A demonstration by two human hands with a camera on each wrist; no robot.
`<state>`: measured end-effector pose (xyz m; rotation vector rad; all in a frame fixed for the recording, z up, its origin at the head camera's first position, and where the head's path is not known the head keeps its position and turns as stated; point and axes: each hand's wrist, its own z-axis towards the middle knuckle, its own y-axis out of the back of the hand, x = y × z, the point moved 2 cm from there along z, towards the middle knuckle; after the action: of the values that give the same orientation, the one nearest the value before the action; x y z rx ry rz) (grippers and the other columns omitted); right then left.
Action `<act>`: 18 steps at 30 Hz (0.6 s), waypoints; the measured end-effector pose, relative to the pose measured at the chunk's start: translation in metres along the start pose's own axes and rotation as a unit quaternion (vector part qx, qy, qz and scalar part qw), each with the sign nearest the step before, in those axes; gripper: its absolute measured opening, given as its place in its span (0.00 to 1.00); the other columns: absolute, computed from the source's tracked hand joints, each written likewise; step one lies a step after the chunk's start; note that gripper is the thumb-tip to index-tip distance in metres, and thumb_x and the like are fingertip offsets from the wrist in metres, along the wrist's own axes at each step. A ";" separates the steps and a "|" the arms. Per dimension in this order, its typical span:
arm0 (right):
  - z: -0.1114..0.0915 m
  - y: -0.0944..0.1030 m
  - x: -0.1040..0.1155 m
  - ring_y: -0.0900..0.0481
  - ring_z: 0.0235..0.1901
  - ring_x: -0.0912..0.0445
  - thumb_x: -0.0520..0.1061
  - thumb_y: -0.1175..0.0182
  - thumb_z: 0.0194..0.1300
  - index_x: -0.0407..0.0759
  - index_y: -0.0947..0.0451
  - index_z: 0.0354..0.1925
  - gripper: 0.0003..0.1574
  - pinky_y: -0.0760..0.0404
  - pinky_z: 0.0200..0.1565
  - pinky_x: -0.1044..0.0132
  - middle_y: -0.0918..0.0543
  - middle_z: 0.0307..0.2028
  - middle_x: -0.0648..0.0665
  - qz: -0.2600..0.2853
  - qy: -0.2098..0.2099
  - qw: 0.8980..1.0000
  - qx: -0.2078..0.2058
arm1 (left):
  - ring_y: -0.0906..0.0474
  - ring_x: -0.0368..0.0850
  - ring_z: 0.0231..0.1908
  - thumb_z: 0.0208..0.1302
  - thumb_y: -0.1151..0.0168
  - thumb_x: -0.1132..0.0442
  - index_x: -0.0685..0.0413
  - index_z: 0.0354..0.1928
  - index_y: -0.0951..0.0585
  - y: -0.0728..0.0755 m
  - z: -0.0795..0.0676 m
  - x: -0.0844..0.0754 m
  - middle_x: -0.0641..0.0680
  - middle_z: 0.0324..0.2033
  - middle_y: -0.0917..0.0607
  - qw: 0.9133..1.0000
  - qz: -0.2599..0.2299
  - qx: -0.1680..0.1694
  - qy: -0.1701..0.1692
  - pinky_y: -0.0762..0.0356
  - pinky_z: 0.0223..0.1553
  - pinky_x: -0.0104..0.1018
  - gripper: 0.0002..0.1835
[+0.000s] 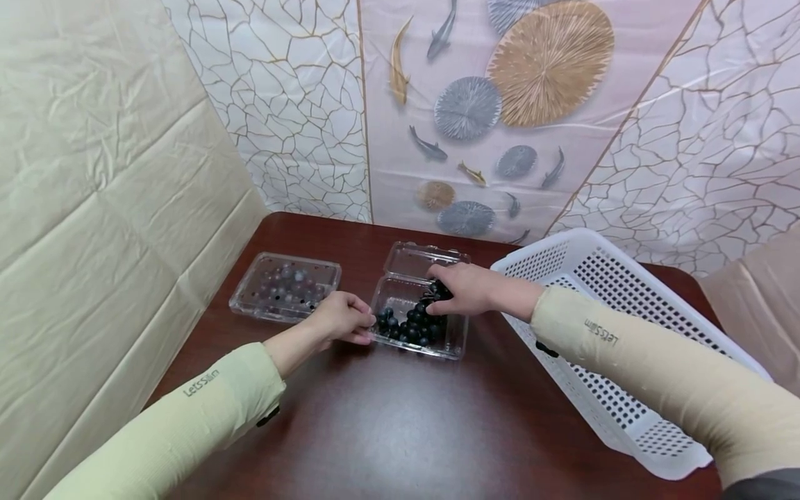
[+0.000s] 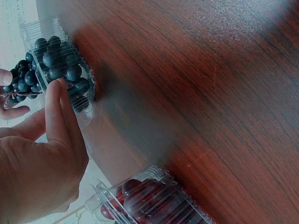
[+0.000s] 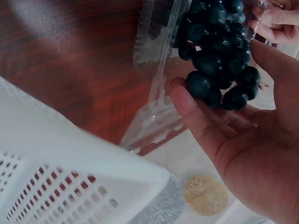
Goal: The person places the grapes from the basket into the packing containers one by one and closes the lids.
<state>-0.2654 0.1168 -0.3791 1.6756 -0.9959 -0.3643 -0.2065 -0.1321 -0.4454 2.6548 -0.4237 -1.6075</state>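
Note:
A bunch of dark grapes (image 1: 420, 325) lies partly in an open clear plastic clamshell box (image 1: 451, 351). My right hand (image 1: 465, 288) holds the bunch at its right end, fingers and thumb around it; the right wrist view shows the grapes (image 3: 217, 58) between thumb and fingers of that hand (image 3: 252, 149). At the box's left side, my left hand (image 1: 340, 318) pinches the rim. In the left wrist view the fingers of this hand (image 2: 42, 163) reach the clear wall in front of the grapes (image 2: 58, 60). The lid (image 1: 419, 258) is folded back toward the wall.
Left of my left hand stands a closed clear box (image 1: 246, 295) with reddish-purple grapes inside. A white perforated plastic basket (image 1: 600, 243) stands at the right under my right forearm. Patterned cloth walls (image 1: 300, 104) border the dark wooden table (image 1: 400, 417).

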 end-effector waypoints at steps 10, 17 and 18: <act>-0.011 0.004 -0.012 0.16 0.44 0.49 0.55 0.36 0.77 0.37 0.25 0.59 0.26 0.14 0.49 0.48 0.14 0.43 0.42 0.026 0.026 0.999 -0.028 | 0.10 0.47 0.28 0.73 0.35 0.76 0.74 0.51 0.20 0.001 0.000 -0.002 0.71 0.49 0.13 1.000 -0.005 0.003 0.003 0.05 0.35 0.38 0.09; -0.012 0.001 -0.010 0.19 0.40 0.50 0.46 0.37 0.78 0.38 0.19 0.50 0.12 0.15 0.45 0.50 0.16 0.41 0.43 -0.020 0.093 0.995 -0.035 | 0.10 0.47 0.28 0.73 0.35 0.76 0.74 0.50 0.21 0.002 0.000 -0.001 0.72 0.49 0.13 1.000 -0.008 0.003 0.003 0.05 0.34 0.38 0.09; -0.012 0.000 -0.010 0.17 0.42 0.48 0.45 0.37 0.78 0.37 0.18 0.51 0.13 0.14 0.47 0.48 0.16 0.42 0.41 -0.029 0.100 0.994 -0.041 | 0.10 0.47 0.28 0.73 0.35 0.76 0.74 0.50 0.21 0.002 0.000 -0.001 0.72 0.49 0.13 1.000 -0.008 0.003 0.003 0.05 0.34 0.38 0.09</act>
<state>-0.2630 0.1320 -0.3769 1.6332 -0.7751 -0.2651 -0.2077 -0.1333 -0.4443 2.6734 -0.4074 -1.6041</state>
